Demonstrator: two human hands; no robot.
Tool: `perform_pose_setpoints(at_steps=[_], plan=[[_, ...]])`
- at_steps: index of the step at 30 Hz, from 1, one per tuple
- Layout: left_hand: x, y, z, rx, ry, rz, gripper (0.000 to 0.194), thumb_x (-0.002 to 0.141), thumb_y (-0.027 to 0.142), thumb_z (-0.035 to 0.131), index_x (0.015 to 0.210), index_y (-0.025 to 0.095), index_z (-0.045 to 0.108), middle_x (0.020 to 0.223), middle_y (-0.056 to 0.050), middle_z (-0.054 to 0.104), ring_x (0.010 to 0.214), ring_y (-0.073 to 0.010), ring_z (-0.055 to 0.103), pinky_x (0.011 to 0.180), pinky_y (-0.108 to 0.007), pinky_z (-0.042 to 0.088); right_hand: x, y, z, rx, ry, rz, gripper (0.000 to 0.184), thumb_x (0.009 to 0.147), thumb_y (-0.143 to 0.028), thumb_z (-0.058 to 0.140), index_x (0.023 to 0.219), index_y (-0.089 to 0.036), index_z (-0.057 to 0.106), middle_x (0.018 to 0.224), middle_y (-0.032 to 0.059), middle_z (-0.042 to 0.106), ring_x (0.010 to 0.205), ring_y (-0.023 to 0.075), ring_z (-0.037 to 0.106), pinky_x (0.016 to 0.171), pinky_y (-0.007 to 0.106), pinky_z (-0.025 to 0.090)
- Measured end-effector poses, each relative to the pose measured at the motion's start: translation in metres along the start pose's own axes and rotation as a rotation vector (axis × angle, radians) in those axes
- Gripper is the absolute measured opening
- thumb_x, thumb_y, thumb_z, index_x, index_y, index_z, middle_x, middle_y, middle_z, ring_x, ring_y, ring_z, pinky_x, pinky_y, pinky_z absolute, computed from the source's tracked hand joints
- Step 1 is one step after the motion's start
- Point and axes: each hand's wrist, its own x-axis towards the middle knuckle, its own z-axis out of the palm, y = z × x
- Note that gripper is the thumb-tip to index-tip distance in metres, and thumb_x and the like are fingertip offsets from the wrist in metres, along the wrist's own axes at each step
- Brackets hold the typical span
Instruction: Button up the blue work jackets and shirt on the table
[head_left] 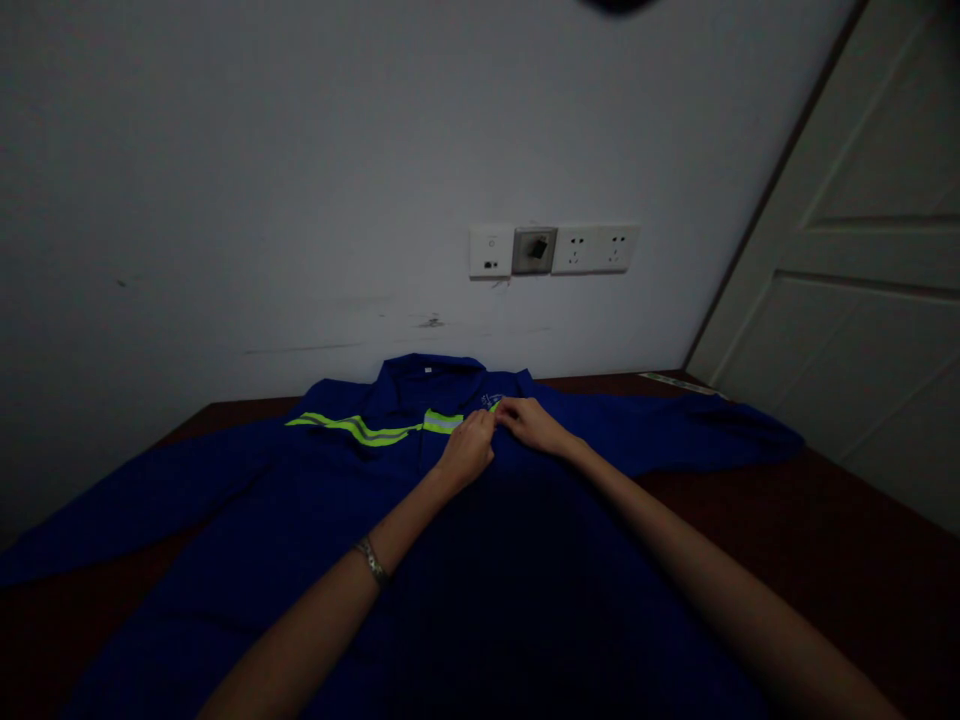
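Note:
A blue work jacket with yellow-green reflective strips lies spread out, collar away from me and sleeves out to both sides. My left hand is closed on the jacket's chest, just right of the front strip. Close beside it, my right hand pinches the cloth by the chest strip, under a small pale emblem. The fingertips of both hands almost meet. What exactly lies between them is too small and dark to make out. A bracelet circles my left wrist.
Under the jacket is a dark reddish table that meets a pale wall. Sockets and switches are set in the wall above the collar. A white panelled door stands on the right. A printed strip lies along the table's back edge.

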Motion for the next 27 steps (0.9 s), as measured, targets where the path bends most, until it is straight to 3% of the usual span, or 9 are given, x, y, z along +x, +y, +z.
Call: perform_pose_setpoints(at_steps=[6, 14, 27], plan=[[0.0006, -0.0005, -0.0001, -0.060, 0.036, -0.017, 0.020, 0.077, 0.001, 0.037, 0.082, 0.014, 0.050, 0.084, -0.009, 0.054, 0.084, -0.0205, 0.051, 0.076, -0.035, 0.044, -0.0021, 0.0000, 0.0043, -0.015, 0.026, -0.062, 0.015, 0.086, -0.016, 0.043, 0.084, -0.014, 0.057, 0.079, 0.0051, 0.062, 0.071, 0.0134, 0.056, 0.066, 0.022, 0.039], [0.0016, 0.0029, -0.0062, -0.022, 0.021, -0.023, 0.019, 0.079, 0.002, 0.038, 0.083, 0.015, 0.050, 0.084, -0.008, 0.054, 0.084, -0.0195, 0.051, 0.076, -0.033, 0.044, -0.0005, -0.0026, 0.0033, -0.039, 0.029, -0.025, 0.013, 0.087, -0.016, 0.043, 0.084, -0.014, 0.055, 0.079, 0.0059, 0.062, 0.070, 0.0136, 0.055, 0.066, 0.022, 0.038], [0.0033, 0.0006, -0.0058, -0.235, 0.186, -0.063, 0.015, 0.085, 0.011, 0.042, 0.079, 0.014, 0.055, 0.081, -0.006, 0.058, 0.077, -0.0160, 0.055, 0.075, -0.029, 0.043, 0.0014, -0.0086, -0.0006, 0.010, 0.122, 0.069, 0.014, 0.084, -0.016, 0.046, 0.079, -0.013, 0.058, 0.076, 0.0043, 0.064, 0.069, 0.0122, 0.056, 0.063, 0.020, 0.037]])
